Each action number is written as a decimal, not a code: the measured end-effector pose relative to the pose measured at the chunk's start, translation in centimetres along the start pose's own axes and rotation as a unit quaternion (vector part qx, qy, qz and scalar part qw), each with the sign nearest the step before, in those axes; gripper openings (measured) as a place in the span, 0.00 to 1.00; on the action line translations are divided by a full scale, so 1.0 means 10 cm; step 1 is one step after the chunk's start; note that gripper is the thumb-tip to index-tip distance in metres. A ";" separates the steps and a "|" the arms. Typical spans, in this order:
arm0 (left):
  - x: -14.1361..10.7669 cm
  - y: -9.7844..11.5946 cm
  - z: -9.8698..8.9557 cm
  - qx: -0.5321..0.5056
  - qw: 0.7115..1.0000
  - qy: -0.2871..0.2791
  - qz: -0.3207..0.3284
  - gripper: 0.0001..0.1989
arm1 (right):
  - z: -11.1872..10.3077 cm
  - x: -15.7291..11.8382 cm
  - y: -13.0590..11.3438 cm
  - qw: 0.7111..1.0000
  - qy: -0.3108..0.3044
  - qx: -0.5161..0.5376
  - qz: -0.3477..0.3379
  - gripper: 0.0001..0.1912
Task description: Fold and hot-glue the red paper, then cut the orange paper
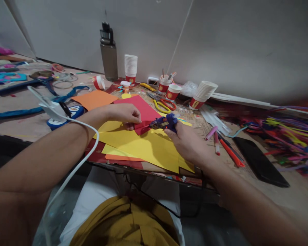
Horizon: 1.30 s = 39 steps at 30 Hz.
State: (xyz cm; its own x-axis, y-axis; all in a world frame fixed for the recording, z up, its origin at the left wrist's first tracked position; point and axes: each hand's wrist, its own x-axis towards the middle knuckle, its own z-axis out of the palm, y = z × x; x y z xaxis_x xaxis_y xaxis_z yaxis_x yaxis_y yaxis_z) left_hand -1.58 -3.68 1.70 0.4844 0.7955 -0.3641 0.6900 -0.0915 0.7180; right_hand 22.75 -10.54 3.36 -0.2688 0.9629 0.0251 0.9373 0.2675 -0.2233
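Observation:
My right hand (181,136) is wrapped round a blue hot glue gun (168,122), its nozzle pointing left. The nozzle touches or hovers just over a small folded red paper piece (143,127); which of the two I cannot tell. At the left edge of that piece, the fingers of my left hand (129,116) are pinched on it. Beneath lie a larger red sheet (138,104) and several yellow sheets (149,147). An orange sheet (97,98) rests behind my left wrist.
Yellow-handled scissors (162,106), paper cups (173,92) and a tall bottle (109,58) stand or lie behind the paper. To the right are markers (217,143), a black phone (260,160) and coloured pipe cleaners (292,136). A white cable (94,148) crosses my left forearm.

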 end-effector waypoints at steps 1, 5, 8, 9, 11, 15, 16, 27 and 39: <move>0.00 -0.01 -0.01 0.003 1.000 -0.006 0.001 0.07 | 0.00 -0.01 -0.01 1.000 -0.003 0.003 -0.001 0.15; 0.01 -0.02 -0.03 0.011 1.000 -0.024 -0.008 0.07 | 0.02 -0.01 -0.02 1.000 0.010 -0.001 0.007 0.15; 0.01 -0.01 -0.03 0.025 0.999 -0.026 -0.006 0.07 | 0.04 -0.01 -0.03 1.000 0.003 0.016 -0.006 0.16; 0.01 -0.01 -0.03 0.036 0.999 -0.023 0.001 0.07 | 0.05 -0.01 -0.04 1.000 0.000 0.023 -0.013 0.16; 0.02 0.00 -0.04 0.073 0.997 -0.005 0.024 0.07 | 0.07 -0.02 -0.08 0.999 -0.004 0.035 -0.030 0.15; 0.04 -0.01 -0.04 0.134 0.988 0.028 0.064 0.08 | 0.08 -0.04 -0.17 0.997 -0.009 0.052 -0.054 0.15; 0.04 -0.01 -0.04 0.134 0.989 0.029 0.063 0.08 | 0.09 -0.04 -0.18 0.997 -0.010 0.054 -0.060 0.14; 0.04 0.01 -0.05 0.212 0.972 0.074 0.069 0.08 | 0.12 0.00 -0.17 0.998 0.010 0.032 -0.044 0.15; 0.07 -0.05 -0.06 0.163 0.983 0.060 0.057 0.11 | 0.10 -0.04 -0.25 0.996 0.001 0.042 -0.074 0.14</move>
State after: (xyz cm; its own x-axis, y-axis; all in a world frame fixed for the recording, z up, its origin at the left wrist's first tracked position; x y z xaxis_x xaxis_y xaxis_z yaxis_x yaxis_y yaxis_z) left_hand -1.94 -2.71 1.45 0.5156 0.8318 -0.2055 0.7797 -0.3560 0.5151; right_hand 20.30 -11.59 2.97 -0.4026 0.9130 0.0655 0.8655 0.4030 -0.2975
